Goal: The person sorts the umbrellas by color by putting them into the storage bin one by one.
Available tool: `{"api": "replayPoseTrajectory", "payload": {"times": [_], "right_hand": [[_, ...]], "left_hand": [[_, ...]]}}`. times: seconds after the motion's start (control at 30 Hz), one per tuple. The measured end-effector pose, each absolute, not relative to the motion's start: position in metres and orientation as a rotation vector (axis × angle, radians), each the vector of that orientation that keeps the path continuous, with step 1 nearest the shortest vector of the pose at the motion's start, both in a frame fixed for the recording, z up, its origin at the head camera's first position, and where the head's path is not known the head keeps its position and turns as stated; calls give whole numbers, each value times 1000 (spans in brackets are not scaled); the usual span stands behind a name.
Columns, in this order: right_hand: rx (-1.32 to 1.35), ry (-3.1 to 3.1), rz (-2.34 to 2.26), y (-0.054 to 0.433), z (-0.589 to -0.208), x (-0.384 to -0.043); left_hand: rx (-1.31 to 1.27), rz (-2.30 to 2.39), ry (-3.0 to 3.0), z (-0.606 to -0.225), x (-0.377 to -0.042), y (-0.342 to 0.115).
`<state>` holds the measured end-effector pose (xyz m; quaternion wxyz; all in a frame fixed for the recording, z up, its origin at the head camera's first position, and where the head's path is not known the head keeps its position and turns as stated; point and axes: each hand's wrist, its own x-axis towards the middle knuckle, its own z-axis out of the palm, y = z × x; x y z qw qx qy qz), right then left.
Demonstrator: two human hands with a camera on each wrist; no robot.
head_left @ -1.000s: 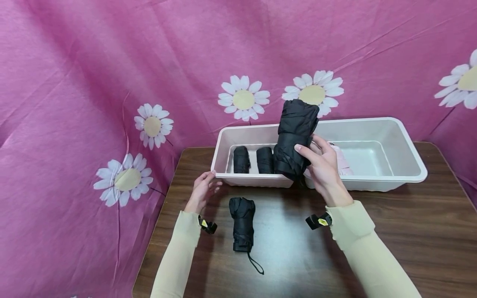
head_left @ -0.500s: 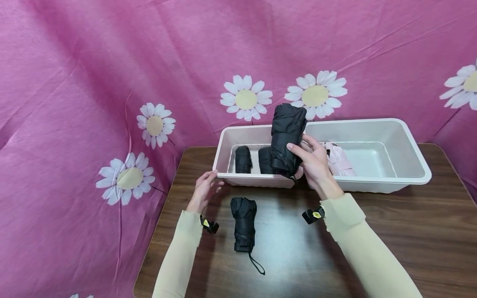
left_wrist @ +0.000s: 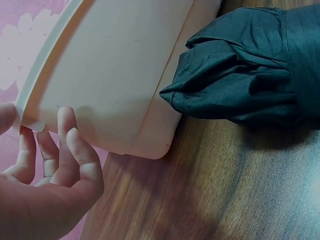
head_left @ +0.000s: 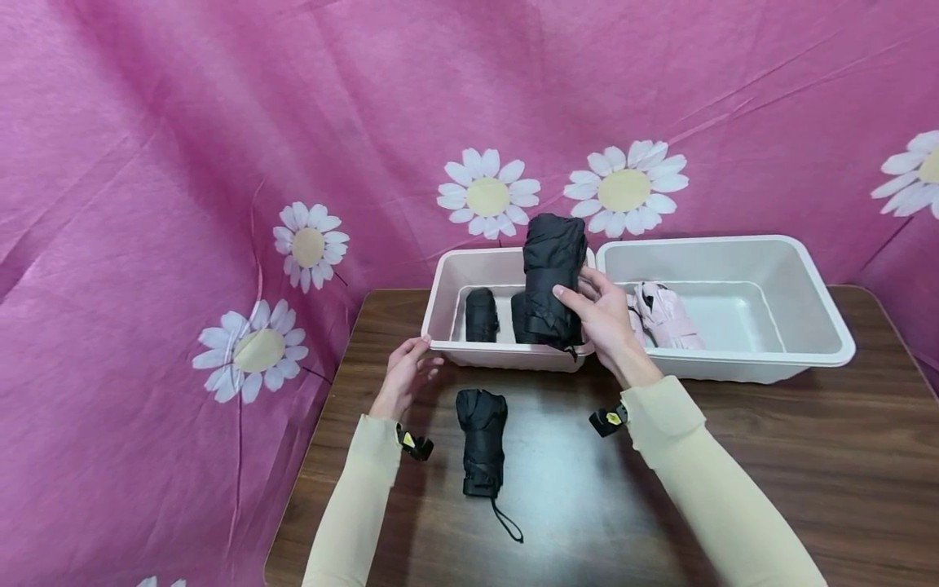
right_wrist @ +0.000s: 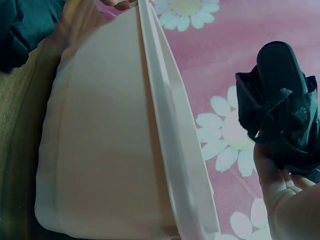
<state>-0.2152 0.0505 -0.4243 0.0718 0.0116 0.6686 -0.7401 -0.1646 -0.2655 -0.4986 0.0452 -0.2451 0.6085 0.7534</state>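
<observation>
My right hand [head_left: 607, 319] grips a folded black umbrella [head_left: 555, 277] and holds it nearly upright over the right side of the left white plastic bin [head_left: 506, 355]. In the right wrist view, the umbrella's handle end [right_wrist: 281, 70] and its cord loop point toward the camera. My left hand [head_left: 403, 373] pinches the front left corner of that bin's rim, thumb on top and fingers below. Inside the bin lie a black folded umbrella [head_left: 481, 315] at the left and another black one [head_left: 517, 318], partly hidden behind the held umbrella.
On the wooden table [head_left: 587, 505], in front of the left bin, lies one more black folded umbrella [head_left: 482, 444] with its wrist strap toward me. A second white bin [head_left: 756, 359] stands at the right, with pink folded umbrellas [head_left: 669, 316] in it. Behind hangs a pink flowered cloth [head_left: 396, 122].
My right hand has carried the black umbrella left and slightly down, from between the two bins to above the left bin. My left hand has kept its hold on the rim.
</observation>
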Motion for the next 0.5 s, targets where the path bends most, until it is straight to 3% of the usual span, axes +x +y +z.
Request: {"api": "replayPoseTrajectory", "payload": {"times": [0.5], "right_hand": [[-47,2128,-2085,40,-437,-224]], "left_hand": [[-752,2318,1847,-498,-164,-264]]}}
